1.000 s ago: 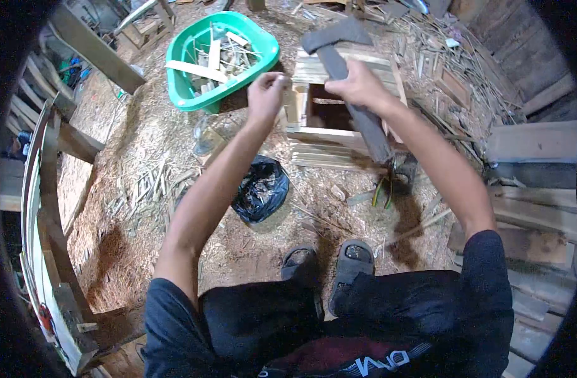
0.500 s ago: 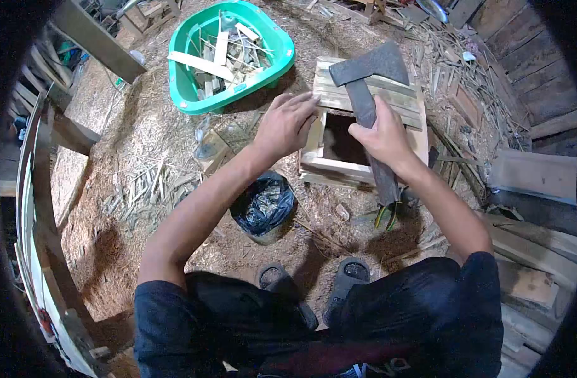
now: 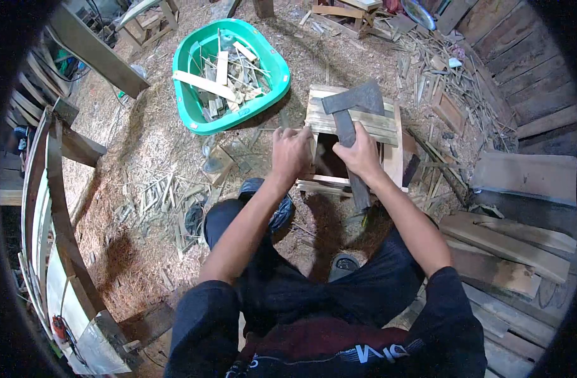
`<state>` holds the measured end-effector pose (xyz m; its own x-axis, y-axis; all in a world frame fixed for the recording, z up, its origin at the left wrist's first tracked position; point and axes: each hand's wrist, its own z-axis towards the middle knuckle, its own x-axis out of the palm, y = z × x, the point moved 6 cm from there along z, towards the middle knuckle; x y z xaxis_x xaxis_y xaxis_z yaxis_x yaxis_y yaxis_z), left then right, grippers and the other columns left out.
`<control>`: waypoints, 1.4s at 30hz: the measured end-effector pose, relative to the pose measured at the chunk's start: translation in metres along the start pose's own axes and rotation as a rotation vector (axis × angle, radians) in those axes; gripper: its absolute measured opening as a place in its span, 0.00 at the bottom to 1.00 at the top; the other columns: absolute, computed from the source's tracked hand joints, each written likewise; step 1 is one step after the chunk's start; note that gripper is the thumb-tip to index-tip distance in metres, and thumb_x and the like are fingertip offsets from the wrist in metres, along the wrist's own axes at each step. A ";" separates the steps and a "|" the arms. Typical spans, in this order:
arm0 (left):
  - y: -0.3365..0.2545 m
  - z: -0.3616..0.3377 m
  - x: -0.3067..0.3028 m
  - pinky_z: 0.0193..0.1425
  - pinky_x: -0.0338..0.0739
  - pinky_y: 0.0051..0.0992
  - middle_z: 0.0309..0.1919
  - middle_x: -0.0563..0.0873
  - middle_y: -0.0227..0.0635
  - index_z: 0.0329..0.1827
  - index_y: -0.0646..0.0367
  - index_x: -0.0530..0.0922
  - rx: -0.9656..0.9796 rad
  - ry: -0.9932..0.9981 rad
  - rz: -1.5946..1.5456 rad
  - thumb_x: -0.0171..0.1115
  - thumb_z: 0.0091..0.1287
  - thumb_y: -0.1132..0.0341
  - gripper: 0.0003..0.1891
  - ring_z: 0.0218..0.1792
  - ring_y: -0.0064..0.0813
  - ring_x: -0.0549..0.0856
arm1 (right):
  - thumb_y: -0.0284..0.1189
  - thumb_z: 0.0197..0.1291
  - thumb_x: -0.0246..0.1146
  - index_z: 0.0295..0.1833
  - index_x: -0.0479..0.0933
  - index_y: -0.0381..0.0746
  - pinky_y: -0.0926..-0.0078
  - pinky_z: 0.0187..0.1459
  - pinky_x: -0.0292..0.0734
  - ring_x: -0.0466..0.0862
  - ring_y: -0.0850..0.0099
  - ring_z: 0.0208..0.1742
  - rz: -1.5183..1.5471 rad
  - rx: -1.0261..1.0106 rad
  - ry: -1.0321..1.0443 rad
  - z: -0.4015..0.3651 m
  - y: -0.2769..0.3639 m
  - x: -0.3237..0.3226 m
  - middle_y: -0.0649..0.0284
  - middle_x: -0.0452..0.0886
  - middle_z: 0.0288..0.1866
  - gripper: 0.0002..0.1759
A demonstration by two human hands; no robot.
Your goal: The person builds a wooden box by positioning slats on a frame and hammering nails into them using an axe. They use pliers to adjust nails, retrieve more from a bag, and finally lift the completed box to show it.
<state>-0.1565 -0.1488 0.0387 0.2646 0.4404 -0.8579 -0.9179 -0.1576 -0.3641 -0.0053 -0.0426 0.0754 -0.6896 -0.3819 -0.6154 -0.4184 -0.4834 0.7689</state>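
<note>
In my right hand [image 3: 362,152] is an axe [image 3: 359,99], its fingers wrapped round the handle just below the head. The dark metal head lies over a box [image 3: 389,135] made of pale wooden slats, and the handle slants down across its dark opening. My left hand [image 3: 292,152] is closed at the left edge of the box, fingers curled and thumb towards the slats. Part of that edge is hidden behind the hand. The box rests on the ground in front of my knees.
Beyond my left hand stands a green tub [image 3: 200,126] of wood scraps. A black plastic bag [image 3: 281,214] sits partly behind my left forearm. Boards [image 3: 509,246] are stacked at the right, and a curved wooden frame [image 3: 55,189] stands at the left. Shavings [image 3: 131,252] cover the ground.
My left hand has gone from outstretched fingers to curled ones at the box edge. The axe stays in my right hand over the box. My legs and the view have shifted.
</note>
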 end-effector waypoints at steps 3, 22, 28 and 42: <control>-0.001 -0.004 0.004 0.64 0.69 0.48 0.39 0.88 0.40 0.62 0.50 0.80 0.004 -0.087 -0.001 0.66 0.57 0.63 0.26 0.47 0.43 0.84 | 0.35 0.49 0.75 0.50 0.73 0.31 0.54 0.46 0.79 0.85 0.44 0.46 -0.088 0.078 -0.014 0.022 -0.003 -0.001 0.42 0.84 0.40 0.28; 0.019 0.007 0.008 0.46 0.80 0.32 0.31 0.87 0.37 0.41 0.58 0.85 -0.266 -0.349 -0.501 0.67 0.66 0.70 0.04 0.39 0.34 0.86 | 0.47 0.45 0.78 0.45 0.77 0.26 0.53 0.57 0.76 0.82 0.44 0.52 -0.410 -0.095 0.230 0.066 -0.017 0.029 0.39 0.82 0.47 0.35; 0.046 0.020 0.020 0.46 0.78 0.22 0.38 0.88 0.31 0.45 0.63 0.85 -0.503 -0.288 -0.942 0.65 0.71 0.68 0.07 0.39 0.19 0.83 | 0.46 0.46 0.77 0.45 0.77 0.26 0.54 0.57 0.76 0.82 0.45 0.53 -0.377 -0.104 0.225 0.066 -0.020 0.030 0.39 0.81 0.48 0.34; 0.036 0.021 0.028 0.55 0.77 0.29 0.41 0.89 0.37 0.45 0.61 0.86 -0.253 -0.224 -0.705 0.69 0.66 0.69 0.08 0.46 0.29 0.85 | 0.45 0.42 0.79 0.43 0.78 0.27 0.55 0.50 0.78 0.84 0.46 0.47 -0.335 -0.149 0.154 0.069 -0.023 0.029 0.42 0.83 0.42 0.33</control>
<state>-0.1883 -0.1234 0.0099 0.6694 0.6755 -0.3093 -0.4528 0.0409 -0.8907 -0.0565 0.0116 0.0513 -0.4275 -0.2917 -0.8556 -0.5071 -0.7062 0.4941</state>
